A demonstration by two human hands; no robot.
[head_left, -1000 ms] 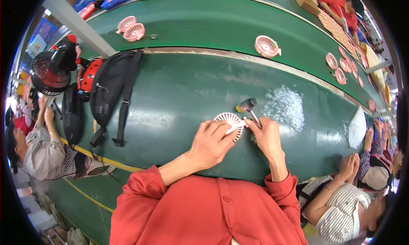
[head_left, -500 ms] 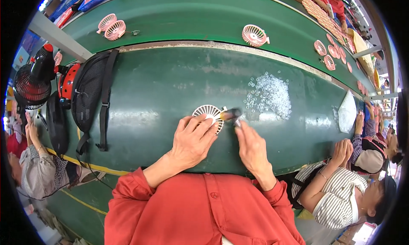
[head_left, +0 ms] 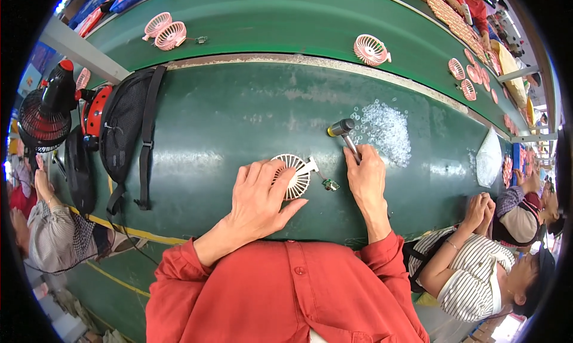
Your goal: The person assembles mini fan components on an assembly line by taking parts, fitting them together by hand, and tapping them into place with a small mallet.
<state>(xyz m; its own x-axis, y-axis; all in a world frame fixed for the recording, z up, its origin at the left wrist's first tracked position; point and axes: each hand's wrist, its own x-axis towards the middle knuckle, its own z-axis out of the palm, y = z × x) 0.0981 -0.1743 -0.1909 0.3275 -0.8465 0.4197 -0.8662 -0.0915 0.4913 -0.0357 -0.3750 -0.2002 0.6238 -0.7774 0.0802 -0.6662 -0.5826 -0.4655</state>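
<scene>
My left hand spread on a white fan grille, my right hand gripping a hammer.
The grille lies partly beneath my left; a green circuit board sits between my hands; clear rings heap just beyond my right.

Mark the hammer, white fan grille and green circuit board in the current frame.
Hammer [head_left: 342,127]: head view, on its dark striking head.
White fan grille [head_left: 298,186]: head view, on its slats, lower right.
Green circuit board [head_left: 330,185]: head view, on the board's face.
</scene>
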